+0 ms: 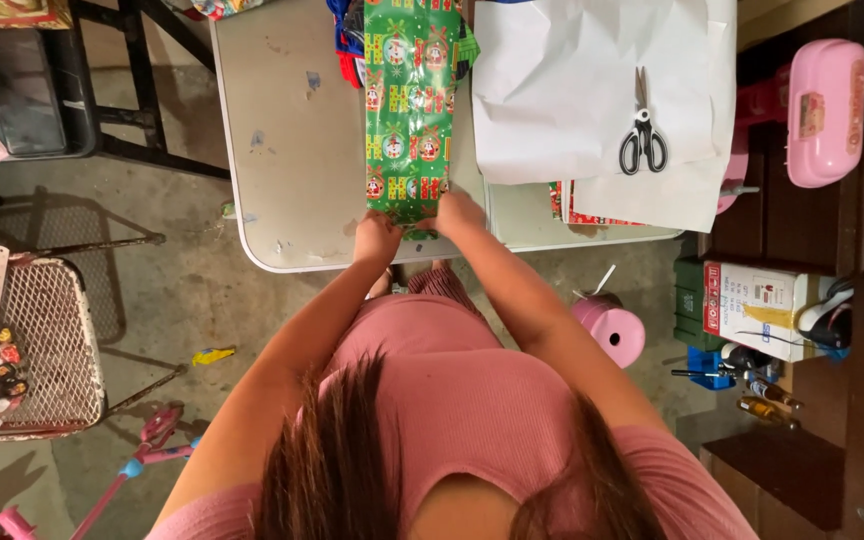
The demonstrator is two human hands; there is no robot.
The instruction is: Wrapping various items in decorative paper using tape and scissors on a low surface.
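Hair and my pink top fill the near view; beyond them my left hand (377, 238) and right hand (458, 212) press curled fingers on the near end of the green wrapped box (408, 110). It runs lengthwise away from me along the table (292, 140). Fingertips are hidden, and its far end is cut off. Scissors (642, 135) lie well right of it.

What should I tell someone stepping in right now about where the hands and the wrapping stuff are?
Left hand: pressing the near end of the long green-wrapped box, fingers on the paper.
Right hand: on the same end, pinching the fold.
The box lies lengthwise on the grey table. Scissors rest on the white paper sheet to the right, untouched.
Done: the paper covers the box's length.
Left: the near end is not yet closed; no tape is visible.
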